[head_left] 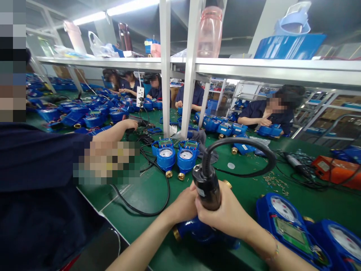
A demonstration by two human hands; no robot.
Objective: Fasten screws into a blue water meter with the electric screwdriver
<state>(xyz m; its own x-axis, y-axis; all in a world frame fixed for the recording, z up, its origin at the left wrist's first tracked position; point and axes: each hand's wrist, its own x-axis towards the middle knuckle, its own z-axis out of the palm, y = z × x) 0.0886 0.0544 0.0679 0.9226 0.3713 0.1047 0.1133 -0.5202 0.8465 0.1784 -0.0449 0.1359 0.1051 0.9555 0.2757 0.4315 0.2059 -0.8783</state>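
My right hand [225, 210] is wrapped around a black electric screwdriver [207, 188], held upright with its cable looping out of the top. Beneath both hands a blue water meter [197, 231] lies on the green table, a brass fitting showing at its left end. My left hand [184, 205] is closed over the far side of this meter, close against the screwdriver; its fingers are mostly hidden. The screwdriver's tip is out of sight behind my right hand. Two open blue water meters [166, 156] with dials and circuit boards stand just beyond.
More open meters [284, 222] lie at the right. Loose screws [275, 182] are scattered near an orange box [337, 171] and another corded tool [295, 162]. A co-worker's arm [113, 131] reaches in from the left. White shelf posts [187, 94] rise mid-table; several people work behind.
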